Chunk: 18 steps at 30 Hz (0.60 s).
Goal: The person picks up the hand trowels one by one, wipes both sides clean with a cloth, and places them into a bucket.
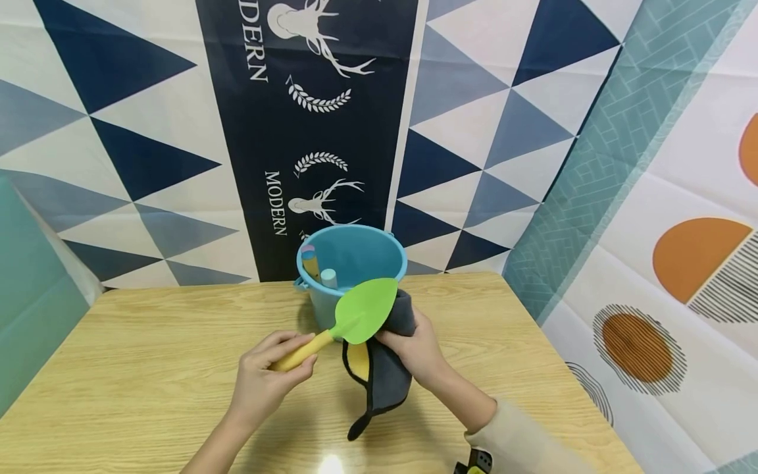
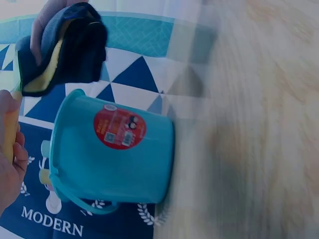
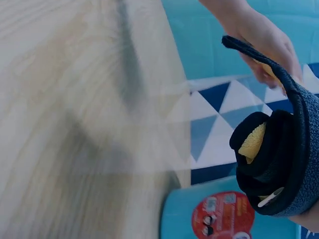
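Note:
My left hand [image 1: 269, 368] grips the yellow handle of a toy shovel [image 1: 364, 313], whose green leaf-shaped blade points up and right. Bunched in my right hand [image 1: 417, 345] is a dark grey cloth [image 1: 387, 372] with black edging and a yellow side; a corner hangs down. The blade overlaps the cloth in the head view. Folds of the cloth [image 3: 304, 134] show rolled over each other in the right wrist view. Just behind both hands stands a blue bucket [image 1: 355, 253], upright, with handles of other toys [image 1: 328, 278] sticking up inside its left part.
The bucket stands on a wooden table [image 1: 177, 368] near its back edge. A patterned cloth wall [image 1: 320, 131] rises right behind, and another hanging [image 1: 651, 316] closes off the right side. A black and yellow device [image 1: 476, 463] shows by the right sleeve.

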Each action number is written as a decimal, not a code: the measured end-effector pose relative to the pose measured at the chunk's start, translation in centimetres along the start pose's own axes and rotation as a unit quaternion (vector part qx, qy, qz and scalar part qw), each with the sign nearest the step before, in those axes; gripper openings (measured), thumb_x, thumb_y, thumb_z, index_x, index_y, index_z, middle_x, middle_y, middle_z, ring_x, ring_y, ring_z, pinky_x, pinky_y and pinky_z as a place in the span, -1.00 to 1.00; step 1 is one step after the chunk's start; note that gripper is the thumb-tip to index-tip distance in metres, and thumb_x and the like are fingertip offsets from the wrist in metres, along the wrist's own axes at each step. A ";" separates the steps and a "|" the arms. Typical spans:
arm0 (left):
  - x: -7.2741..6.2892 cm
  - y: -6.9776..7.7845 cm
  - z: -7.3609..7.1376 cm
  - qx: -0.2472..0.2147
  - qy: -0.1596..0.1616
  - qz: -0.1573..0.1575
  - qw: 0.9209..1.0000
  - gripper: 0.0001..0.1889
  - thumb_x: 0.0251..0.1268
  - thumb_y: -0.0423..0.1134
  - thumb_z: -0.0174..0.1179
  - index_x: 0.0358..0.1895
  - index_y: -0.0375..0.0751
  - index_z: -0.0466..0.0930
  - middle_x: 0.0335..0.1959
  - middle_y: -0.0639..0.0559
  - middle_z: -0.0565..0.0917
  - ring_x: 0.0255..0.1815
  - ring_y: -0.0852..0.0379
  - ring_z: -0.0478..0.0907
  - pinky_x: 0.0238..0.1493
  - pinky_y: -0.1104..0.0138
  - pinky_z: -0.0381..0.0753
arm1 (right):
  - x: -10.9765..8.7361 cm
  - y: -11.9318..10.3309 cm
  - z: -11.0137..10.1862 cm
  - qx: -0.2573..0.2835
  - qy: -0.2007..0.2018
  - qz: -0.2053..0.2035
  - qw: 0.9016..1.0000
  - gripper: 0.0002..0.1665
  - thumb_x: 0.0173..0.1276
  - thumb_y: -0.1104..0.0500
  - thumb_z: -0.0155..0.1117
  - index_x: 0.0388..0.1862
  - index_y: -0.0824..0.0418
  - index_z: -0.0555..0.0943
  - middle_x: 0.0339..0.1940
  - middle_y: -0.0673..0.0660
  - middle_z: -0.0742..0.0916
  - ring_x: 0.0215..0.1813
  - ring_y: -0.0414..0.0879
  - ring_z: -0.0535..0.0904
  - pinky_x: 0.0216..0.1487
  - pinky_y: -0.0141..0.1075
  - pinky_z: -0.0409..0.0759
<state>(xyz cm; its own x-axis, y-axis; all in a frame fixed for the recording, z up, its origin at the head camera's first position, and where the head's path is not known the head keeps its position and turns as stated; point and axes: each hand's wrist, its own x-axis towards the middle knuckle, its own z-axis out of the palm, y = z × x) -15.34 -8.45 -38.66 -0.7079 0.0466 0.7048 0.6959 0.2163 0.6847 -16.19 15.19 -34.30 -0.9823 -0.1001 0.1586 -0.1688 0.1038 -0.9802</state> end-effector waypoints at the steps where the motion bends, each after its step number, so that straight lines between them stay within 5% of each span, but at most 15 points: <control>1: 0.1 0.0 0.1 -0.004 0.001 0.004 1.000 -0.66 -0.21 -0.58 0.39 -0.22 -0.29 0.73 -0.28 -0.13 0.67 -0.30 0.33 0.56 -0.45 0.54 0.57 | -0.1 0.1 0.2 -0.006 -0.006 0.001 1.000 -0.41 0.17 0.34 0.27 0.21 0.21 0.40 0.07 0.30 0.57 -0.02 -0.13 0.60 -0.02 -0.30 0.59; 9: 0.3 0.2 -0.1 -0.001 -0.002 -0.002 1.000 -0.68 -0.18 -0.56 0.39 -0.23 -0.30 0.73 -0.27 -0.11 0.68 -0.22 0.38 0.56 -0.37 0.56 0.58 | -0.1 0.5 0.4 -0.053 -0.031 -0.036 0.997 -0.45 0.18 0.32 0.29 0.19 0.19 0.44 0.07 0.27 0.60 0.07 0.04 0.57 0.01 -0.30 0.58; 18: -0.4 0.3 -0.5 -0.021 -0.015 -0.017 1.000 -0.66 -0.21 -0.58 0.39 -0.23 -0.25 0.74 -0.28 -0.10 0.67 -0.27 0.35 0.57 -0.42 0.52 0.58 | 0.4 0.0 -0.7 -0.035 0.056 -0.046 0.997 -0.38 0.18 0.38 0.23 0.25 0.19 0.40 0.14 0.23 0.57 0.03 -0.24 0.56 0.02 -0.33 0.57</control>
<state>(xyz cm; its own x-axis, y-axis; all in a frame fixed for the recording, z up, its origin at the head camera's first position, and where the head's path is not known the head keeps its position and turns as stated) -14.80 -8.92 -38.68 -0.7346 0.0695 0.6749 0.6749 0.1771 0.7163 -16.67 15.86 -34.14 -0.9646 -0.0011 0.2635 -0.2599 0.1689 -0.9507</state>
